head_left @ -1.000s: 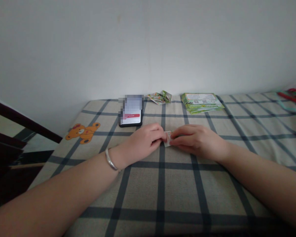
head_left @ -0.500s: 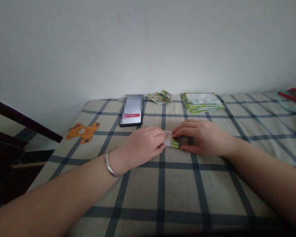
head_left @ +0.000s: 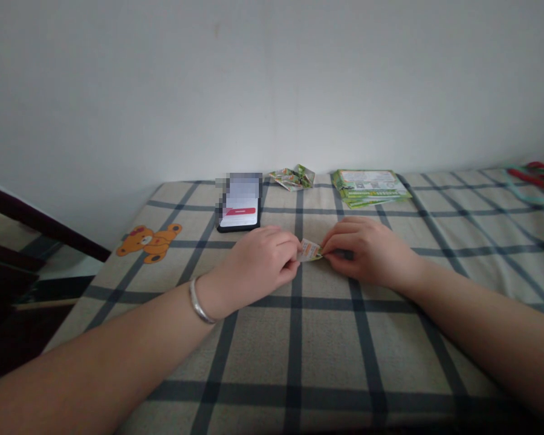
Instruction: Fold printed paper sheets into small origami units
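Observation:
Between my hands is a small folded piece of printed paper point(head_left: 310, 249), white and green with orange print. My left hand point(head_left: 269, 257) pinches its left end, with the fingers closed. The thumb and fingertips of my right hand point(head_left: 367, 249) close on its right corner. Part of the paper is hidden behind the fingers. Both hands are low over a checked tablecloth point(head_left: 254, 350). A silver bangle point(head_left: 199, 301) circles my left wrist.
A lit phone point(head_left: 239, 205) lies beyond my left hand. Several folded green papers point(head_left: 294, 177) sit beside it, and a stack of green leaflets point(head_left: 372, 186) lies further right near the wall point(head_left: 272, 78). An orange bear picture point(head_left: 150, 243) is at left; red cords point(head_left: 537, 175) are at far right.
My right thumb and fingers have come together on the paper's right corner. The paper's right end has changed from a squarish edge to a pointed shape.

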### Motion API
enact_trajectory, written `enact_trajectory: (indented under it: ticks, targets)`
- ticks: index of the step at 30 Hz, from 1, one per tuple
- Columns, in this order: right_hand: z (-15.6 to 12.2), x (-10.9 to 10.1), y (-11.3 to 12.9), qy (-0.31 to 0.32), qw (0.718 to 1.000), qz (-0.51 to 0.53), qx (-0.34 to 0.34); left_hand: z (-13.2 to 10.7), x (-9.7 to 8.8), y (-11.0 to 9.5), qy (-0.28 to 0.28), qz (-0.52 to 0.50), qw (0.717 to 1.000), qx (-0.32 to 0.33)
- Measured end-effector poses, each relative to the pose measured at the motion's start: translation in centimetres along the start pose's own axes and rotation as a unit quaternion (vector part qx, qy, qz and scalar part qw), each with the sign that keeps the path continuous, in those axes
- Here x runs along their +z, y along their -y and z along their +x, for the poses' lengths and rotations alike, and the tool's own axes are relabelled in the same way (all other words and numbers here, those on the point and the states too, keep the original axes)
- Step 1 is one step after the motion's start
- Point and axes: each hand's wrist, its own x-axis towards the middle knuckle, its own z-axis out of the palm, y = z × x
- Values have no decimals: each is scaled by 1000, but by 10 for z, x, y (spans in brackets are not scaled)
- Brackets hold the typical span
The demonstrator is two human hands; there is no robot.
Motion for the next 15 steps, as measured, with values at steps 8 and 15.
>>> enact_trajectory:
  ticks: [8,15]
  targets:
    - [3,4,1,-5,998,26,55,3,1,-5,1,9,999,-51]
    - [4,7,4,-23,994,42,101,4,6,3,-31,-69,995,-73]
